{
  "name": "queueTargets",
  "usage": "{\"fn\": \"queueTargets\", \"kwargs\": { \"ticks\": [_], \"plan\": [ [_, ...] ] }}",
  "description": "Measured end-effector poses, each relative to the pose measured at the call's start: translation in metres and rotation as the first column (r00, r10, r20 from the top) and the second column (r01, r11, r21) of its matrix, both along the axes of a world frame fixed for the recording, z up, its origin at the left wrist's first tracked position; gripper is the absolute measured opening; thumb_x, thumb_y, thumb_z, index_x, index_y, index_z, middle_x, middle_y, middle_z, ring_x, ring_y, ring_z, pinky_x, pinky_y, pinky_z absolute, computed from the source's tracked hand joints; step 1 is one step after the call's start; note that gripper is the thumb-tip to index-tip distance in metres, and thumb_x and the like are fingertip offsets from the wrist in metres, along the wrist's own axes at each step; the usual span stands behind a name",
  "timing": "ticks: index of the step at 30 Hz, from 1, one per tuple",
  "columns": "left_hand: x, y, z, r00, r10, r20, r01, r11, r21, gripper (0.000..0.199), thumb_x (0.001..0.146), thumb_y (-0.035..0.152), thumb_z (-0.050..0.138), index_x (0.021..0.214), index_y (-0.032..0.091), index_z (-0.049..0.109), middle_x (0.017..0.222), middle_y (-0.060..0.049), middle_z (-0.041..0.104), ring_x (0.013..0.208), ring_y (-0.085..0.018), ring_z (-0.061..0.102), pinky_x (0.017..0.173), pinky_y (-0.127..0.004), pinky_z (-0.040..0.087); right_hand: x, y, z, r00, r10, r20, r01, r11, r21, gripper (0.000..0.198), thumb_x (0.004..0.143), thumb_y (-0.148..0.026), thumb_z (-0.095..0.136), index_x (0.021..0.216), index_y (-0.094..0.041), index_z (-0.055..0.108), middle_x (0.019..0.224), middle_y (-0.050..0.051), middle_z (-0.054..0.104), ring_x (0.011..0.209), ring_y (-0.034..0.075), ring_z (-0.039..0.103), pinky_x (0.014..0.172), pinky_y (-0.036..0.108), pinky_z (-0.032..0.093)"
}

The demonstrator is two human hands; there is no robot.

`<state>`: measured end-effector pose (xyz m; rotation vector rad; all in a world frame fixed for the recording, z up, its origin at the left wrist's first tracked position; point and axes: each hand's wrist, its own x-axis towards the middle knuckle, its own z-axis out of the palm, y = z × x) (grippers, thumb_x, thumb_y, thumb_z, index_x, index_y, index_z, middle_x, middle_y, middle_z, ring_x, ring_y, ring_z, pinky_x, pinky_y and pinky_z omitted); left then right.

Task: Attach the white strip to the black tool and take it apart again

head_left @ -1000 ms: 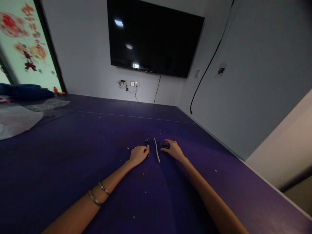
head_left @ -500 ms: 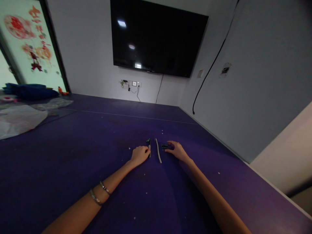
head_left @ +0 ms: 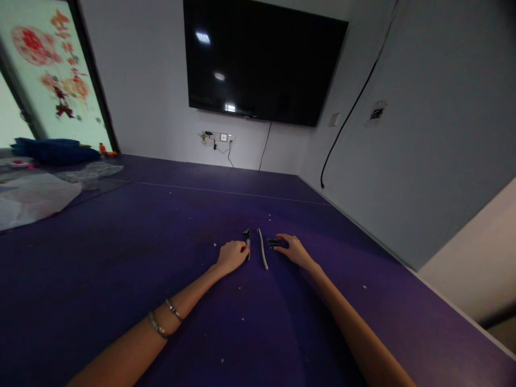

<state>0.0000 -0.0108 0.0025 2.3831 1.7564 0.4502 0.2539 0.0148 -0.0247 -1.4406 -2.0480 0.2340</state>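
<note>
My left hand (head_left: pixel 233 256) is closed around the handle of a razor (head_left: pixel 248 243), its dark head pointing away from me. A pale, slim, slightly curved stick like a toothbrush (head_left: pixel 263 250) lies on the purple surface between my hands. On the right, the thumb and fingers of my right hand (head_left: pixel 294 250) close on the near end of a small dark, flat piece with a clear-looking edge (head_left: pixel 273 243). Its exact kind is too small to make out.
The purple surface (head_left: pixel 181 215) carries scattered white specks. Clear plastic sheeting (head_left: pixel 36 199) and folded dark blue cloth (head_left: pixel 56 150) lie at the far left. A black cable (head_left: pixel 355 99) hangs down the right wall, and a television (head_left: pixel 262 59) is on the back wall.
My right thumb and fingers have drawn in slightly on the dark flat piece. My left hand keeps its hold on the razor. The view has shifted a little.
</note>
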Motion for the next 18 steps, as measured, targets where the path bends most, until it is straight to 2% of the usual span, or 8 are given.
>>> {"fn": "queueTargets", "kwargs": {
  "ticks": [5,9,13,18],
  "plan": [
    [0.0,0.001,-0.002,1.0,-0.004,0.012,0.004,1.0,0.023,0.04,0.087,0.04,0.032,0.082,0.021,0.067,0.085,-0.005,0.068,0.078,-0.018,0.061,0.065,-0.026,0.038,-0.003,-0.005,0.005,1.0,-0.018,0.011,0.017,1.0,0.025,0.045,0.071,-0.039,0.063,0.112,-0.021,0.059,0.102,0.008,0.065,0.097,0.023,0.057,0.085,0.037,0.042],
    [-0.001,0.004,-0.005,1.0,-0.015,0.022,0.014,0.999,0.03,0.038,0.087,0.038,0.034,0.081,0.021,0.067,0.084,-0.005,0.068,0.077,-0.018,0.061,0.065,-0.026,0.038,-0.01,-0.019,0.02,0.996,-0.093,0.009,0.092,0.994,0.065,0.032,0.072,-0.043,0.06,0.093,-0.02,0.064,0.089,0.007,0.066,0.084,0.02,0.059,0.074,0.031,0.043],
    [-0.002,0.004,-0.006,0.999,-0.022,0.027,0.021,0.999,0.037,0.038,0.087,0.038,0.034,0.079,0.021,0.067,0.082,-0.005,0.067,0.076,-0.018,0.061,0.065,-0.026,0.038,-0.022,-0.034,0.033,0.992,-0.118,0.044,0.12,0.992,-0.046,0.028,0.076,-0.046,0.053,0.072,-0.02,0.064,0.065,0.003,0.063,0.06,0.014,0.056,0.055,0.024,0.038],
    [-0.002,0.004,-0.005,1.0,-0.02,0.015,0.019,0.999,0.031,0.038,0.087,0.038,0.034,0.081,0.021,0.067,0.083,-0.005,0.067,0.077,-0.019,0.061,0.066,-0.026,0.039,-0.039,-0.045,0.035,0.995,-0.041,0.086,0.055,0.985,-0.163,0.034,0.076,-0.046,0.052,0.062,-0.018,0.064,0.059,0.003,0.062,0.054,0.013,0.055,0.049,0.022,0.034]
  ]
}}
